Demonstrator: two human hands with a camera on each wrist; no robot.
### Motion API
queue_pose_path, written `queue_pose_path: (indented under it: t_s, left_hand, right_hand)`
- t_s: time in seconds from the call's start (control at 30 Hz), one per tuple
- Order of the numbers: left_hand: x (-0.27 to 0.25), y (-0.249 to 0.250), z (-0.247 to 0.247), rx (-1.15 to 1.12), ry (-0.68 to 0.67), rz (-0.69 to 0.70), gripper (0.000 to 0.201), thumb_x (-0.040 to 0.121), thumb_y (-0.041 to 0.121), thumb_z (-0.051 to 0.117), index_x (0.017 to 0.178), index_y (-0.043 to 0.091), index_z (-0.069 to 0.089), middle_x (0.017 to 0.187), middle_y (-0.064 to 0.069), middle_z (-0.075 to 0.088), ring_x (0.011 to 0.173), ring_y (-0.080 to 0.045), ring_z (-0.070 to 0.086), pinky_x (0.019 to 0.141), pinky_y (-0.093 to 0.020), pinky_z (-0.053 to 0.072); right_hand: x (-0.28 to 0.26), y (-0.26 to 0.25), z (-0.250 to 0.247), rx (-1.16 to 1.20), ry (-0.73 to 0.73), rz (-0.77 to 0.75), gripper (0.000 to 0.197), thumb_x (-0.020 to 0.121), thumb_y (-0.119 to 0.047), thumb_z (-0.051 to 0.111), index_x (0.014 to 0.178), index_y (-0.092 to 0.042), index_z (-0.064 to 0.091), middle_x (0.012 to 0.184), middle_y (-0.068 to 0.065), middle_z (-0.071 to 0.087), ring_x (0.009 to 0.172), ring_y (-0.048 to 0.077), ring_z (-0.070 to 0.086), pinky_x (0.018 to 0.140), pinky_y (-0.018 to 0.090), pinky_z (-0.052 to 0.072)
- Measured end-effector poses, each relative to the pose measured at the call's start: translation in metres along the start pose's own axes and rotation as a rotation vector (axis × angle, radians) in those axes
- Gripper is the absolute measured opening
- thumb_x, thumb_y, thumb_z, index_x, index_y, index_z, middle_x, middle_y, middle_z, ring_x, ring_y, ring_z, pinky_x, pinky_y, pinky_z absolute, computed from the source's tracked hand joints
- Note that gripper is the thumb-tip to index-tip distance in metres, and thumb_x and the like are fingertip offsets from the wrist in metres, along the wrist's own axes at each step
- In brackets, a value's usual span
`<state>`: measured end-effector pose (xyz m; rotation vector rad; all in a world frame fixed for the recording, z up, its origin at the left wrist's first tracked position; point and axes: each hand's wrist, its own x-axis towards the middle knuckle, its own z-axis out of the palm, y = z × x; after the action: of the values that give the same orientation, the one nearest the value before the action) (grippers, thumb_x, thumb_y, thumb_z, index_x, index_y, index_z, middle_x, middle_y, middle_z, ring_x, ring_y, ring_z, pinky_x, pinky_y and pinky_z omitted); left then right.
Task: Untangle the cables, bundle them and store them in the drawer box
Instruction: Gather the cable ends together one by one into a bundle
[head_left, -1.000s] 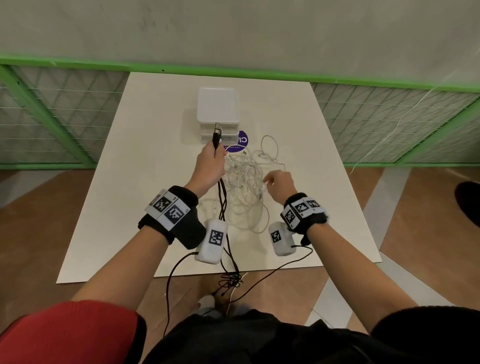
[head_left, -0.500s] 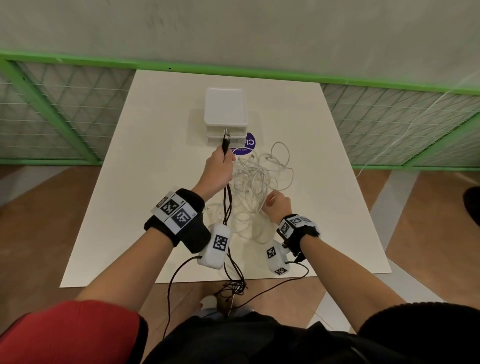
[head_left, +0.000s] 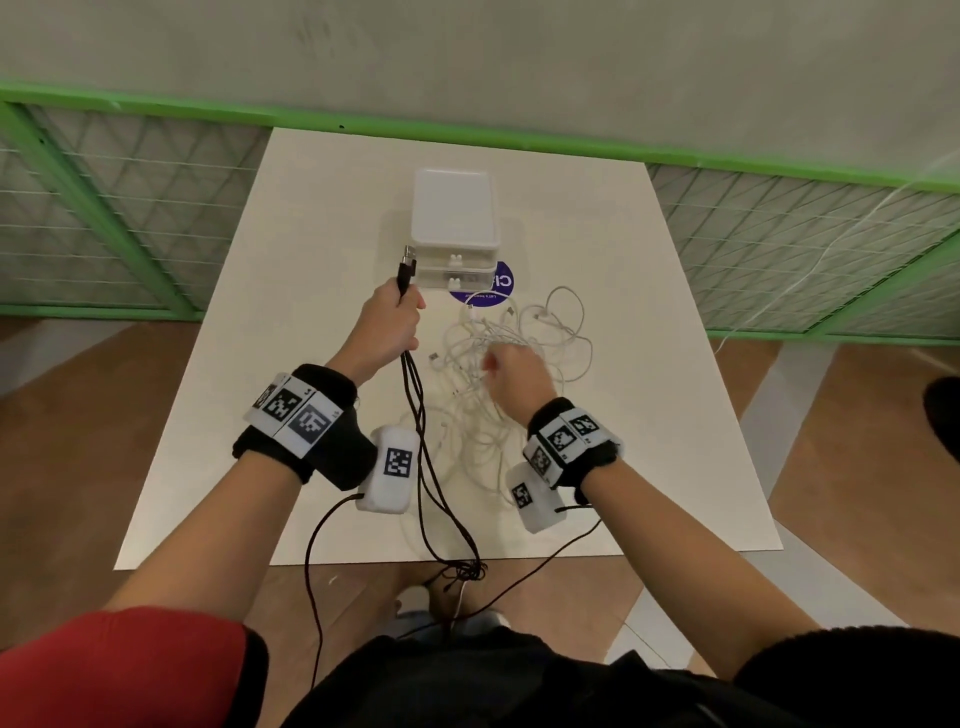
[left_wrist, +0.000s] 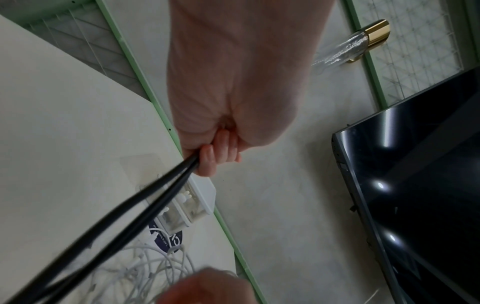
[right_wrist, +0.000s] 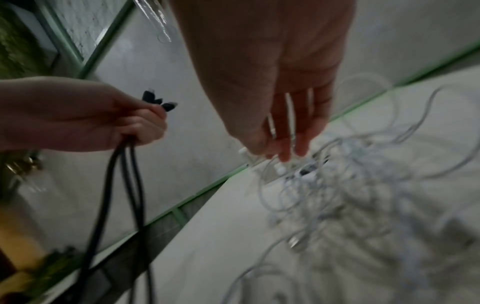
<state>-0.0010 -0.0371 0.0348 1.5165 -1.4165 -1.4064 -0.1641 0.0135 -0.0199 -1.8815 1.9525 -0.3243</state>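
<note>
My left hand (head_left: 395, 327) grips two black cables (head_left: 415, 395) in a fist, and their plugs (head_left: 407, 260) stick up beside the white drawer box (head_left: 452, 208). The black cables run down past my wrist and hang off the table's front edge. A tangle of white cables (head_left: 467, 353) lies in front of the box. Over it hovers my right hand (head_left: 511, 371). In the right wrist view its fingers (right_wrist: 285, 148) point straight down, with their tips at the white cables (right_wrist: 350, 185). Both drawers of the box (left_wrist: 200, 197) are closed.
The white table (head_left: 311, 260) carries a purple round sticker (head_left: 501, 283) under the box's front corner. A green-framed mesh fence (head_left: 130, 208) runs behind and beside the table. The black cables end in a knot (head_left: 462, 571) below the front edge. A dark screen (left_wrist: 415, 185) stands off to the side.
My left hand has carried the black cables a little to the left of the box front. The right hand pulled back toward me, then moved forward again over the white tangle.
</note>
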Motion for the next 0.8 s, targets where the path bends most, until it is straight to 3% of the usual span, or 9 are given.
queue_pose_path:
  t_s: [0.1, 0.2, 0.27, 0.37, 0.47, 0.6, 0.7, 0.8]
  left_hand:
    - [-0.001, -0.004, -0.003, 0.024, 0.0, -0.007, 0.028, 0.1, 0.017, 0.028, 0.075, 0.019, 0.04, 0.059, 0.0, 0.031, 0.049, -0.013, 0.029, 0.042, -0.015, 0.031]
    - [-0.002, -0.004, -0.004, 0.005, -0.001, -0.013, 0.028, 0.1, 0.016, 0.028, 0.075, 0.018, 0.04, 0.059, 0.001, 0.03, 0.049, -0.012, 0.028, 0.044, -0.018, 0.03]
    - [-0.003, -0.004, -0.003, -0.006, -0.004, -0.011, 0.028, 0.101, 0.016, 0.028, 0.075, 0.018, 0.04, 0.059, 0.001, 0.03, 0.049, -0.012, 0.027, 0.045, -0.019, 0.03]
    - [-0.005, -0.004, 0.0, 0.004, 0.005, -0.004, 0.029, 0.1, 0.016, 0.029, 0.074, 0.018, 0.04, 0.06, 0.0, 0.032, 0.051, -0.014, 0.029, 0.048, -0.021, 0.032]
    - [-0.008, -0.003, 0.007, 0.016, -0.007, 0.013, 0.029, 0.1, 0.016, 0.029, 0.074, 0.019, 0.041, 0.062, 0.0, 0.033, 0.053, -0.013, 0.031, 0.05, -0.022, 0.035]
    - [-0.013, 0.002, 0.015, 0.013, -0.023, 0.047, 0.029, 0.101, 0.017, 0.029, 0.074, 0.019, 0.041, 0.061, 0.001, 0.035, 0.052, -0.012, 0.033, 0.051, -0.022, 0.035]
    - [-0.013, 0.004, 0.018, -0.007, -0.021, 0.067, 0.028, 0.101, 0.017, 0.029, 0.075, 0.019, 0.041, 0.061, 0.001, 0.035, 0.051, -0.012, 0.032, 0.051, -0.024, 0.034]
    - [-0.015, 0.004, 0.02, 0.014, -0.006, 0.081, 0.026, 0.101, 0.019, 0.03, 0.078, 0.017, 0.043, 0.062, 0.001, 0.038, 0.052, -0.012, 0.036, 0.053, -0.025, 0.036]
  right_hand:
    - [0.008, -0.022, 0.038, 0.159, -0.266, -0.127, 0.026, 0.09, -0.008, 0.055, 0.114, -0.003, 0.06, 0.113, 0.016, 0.062, 0.103, 0.028, 0.058, 0.089, 0.031, 0.044]
    - [0.009, -0.023, 0.077, 0.01, -0.423, -0.156, 0.036, 0.091, -0.016, 0.054, 0.125, -0.006, 0.052, 0.123, 0.02, 0.051, 0.113, 0.035, 0.049, 0.1, 0.037, 0.037]
    - [0.003, -0.016, 0.091, -0.009, -0.39, -0.149, 0.033, 0.089, -0.021, 0.057, 0.118, -0.004, 0.056, 0.119, 0.019, 0.047, 0.108, 0.034, 0.049, 0.097, 0.038, 0.039]
    - [-0.01, -0.008, 0.098, 0.075, -0.217, -0.069, 0.042, 0.087, -0.027, 0.061, 0.118, 0.0, 0.052, 0.12, 0.016, 0.046, 0.103, 0.029, 0.051, 0.091, 0.031, 0.039]
    - [-0.016, -0.011, 0.101, 0.136, -0.14, -0.038, 0.045, 0.08, -0.019, 0.067, 0.114, 0.003, 0.047, 0.116, 0.018, 0.048, 0.1, 0.032, 0.051, 0.085, 0.034, 0.042]
    - [-0.015, -0.018, 0.102, 0.005, -0.238, 0.029, 0.026, 0.087, -0.014, 0.052, 0.105, 0.004, 0.053, 0.117, 0.02, 0.045, 0.108, 0.033, 0.045, 0.091, 0.037, 0.04]
    - [-0.01, -0.019, 0.102, 0.005, -0.278, 0.071, 0.022, 0.09, -0.014, 0.046, 0.103, 0.003, 0.053, 0.118, 0.02, 0.043, 0.11, 0.033, 0.042, 0.093, 0.04, 0.04]
    - [-0.007, -0.019, 0.099, 0.055, -0.308, 0.105, 0.008, 0.09, -0.014, 0.047, 0.089, -0.007, 0.051, 0.109, 0.017, 0.043, 0.1, 0.03, 0.044, 0.093, 0.045, 0.042]
